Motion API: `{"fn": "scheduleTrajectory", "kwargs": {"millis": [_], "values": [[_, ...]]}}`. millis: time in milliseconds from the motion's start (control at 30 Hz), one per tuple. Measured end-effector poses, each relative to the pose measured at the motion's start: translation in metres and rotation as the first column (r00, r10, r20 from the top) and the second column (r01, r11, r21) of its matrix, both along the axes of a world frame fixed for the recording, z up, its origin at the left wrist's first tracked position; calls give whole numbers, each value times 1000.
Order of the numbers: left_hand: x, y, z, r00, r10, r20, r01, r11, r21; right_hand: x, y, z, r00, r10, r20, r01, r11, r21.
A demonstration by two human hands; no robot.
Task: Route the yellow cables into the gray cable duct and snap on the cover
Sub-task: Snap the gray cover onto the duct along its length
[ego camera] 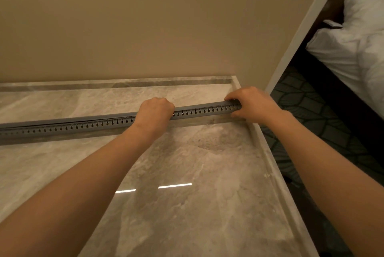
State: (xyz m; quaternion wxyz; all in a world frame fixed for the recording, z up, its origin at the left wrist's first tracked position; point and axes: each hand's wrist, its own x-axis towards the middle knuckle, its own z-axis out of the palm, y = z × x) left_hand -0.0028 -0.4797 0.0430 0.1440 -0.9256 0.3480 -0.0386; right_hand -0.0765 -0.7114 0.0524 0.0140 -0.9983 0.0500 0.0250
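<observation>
1. No text, label, brand, number or sign can be read anywhere in the frame.
2. The gray cable duct (83, 127), which runs across the middle of the frame, shows only a row of slots along its side. No print or marking is legible on it.

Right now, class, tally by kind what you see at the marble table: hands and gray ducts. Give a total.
Hands: 2, the left hand and the right hand
Ducts: 1, the gray duct
Total: 3
</observation>
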Motion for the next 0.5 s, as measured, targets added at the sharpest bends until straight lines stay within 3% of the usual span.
{"fn": "scheduleTrajectory", "kwargs": {"millis": [500], "values": [[3,-3,2,1000,-27,16,25,995,92,9,-12,14,993,115,-13,-116,980,-160]]}}
